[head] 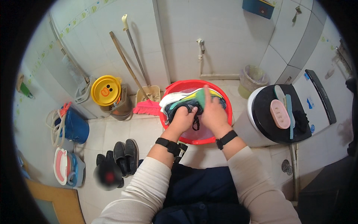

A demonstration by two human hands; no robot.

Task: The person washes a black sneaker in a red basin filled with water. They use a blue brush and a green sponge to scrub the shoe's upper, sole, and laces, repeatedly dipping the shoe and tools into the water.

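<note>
A sneaker (179,104) with a white sole and a dark, green and yellow upper is held on its side over a red plastic basin (230,112). Its sole faces away from me, and a black lace loop hangs down. My left hand (182,119) grips the near side of the shoe, thumb toward the right. Against the right part of the upper lies my right hand (214,114), index finger stretched out and the other fingers bent. Beside that finger is a blurred green patch; whether it is shoe or something held, I cannot tell. Cloudy liquid (195,135) shows in the basin.
Left of the basin stand a pink broom (146,107), a dustpan (155,91), a yellow lidded bucket (105,91) and a blue bucket (75,126). Dark shoes (125,156) lie nearer me. To the right are a toilet (263,112) with a pink soap dish (279,114) on its lid, and a bin (250,81).
</note>
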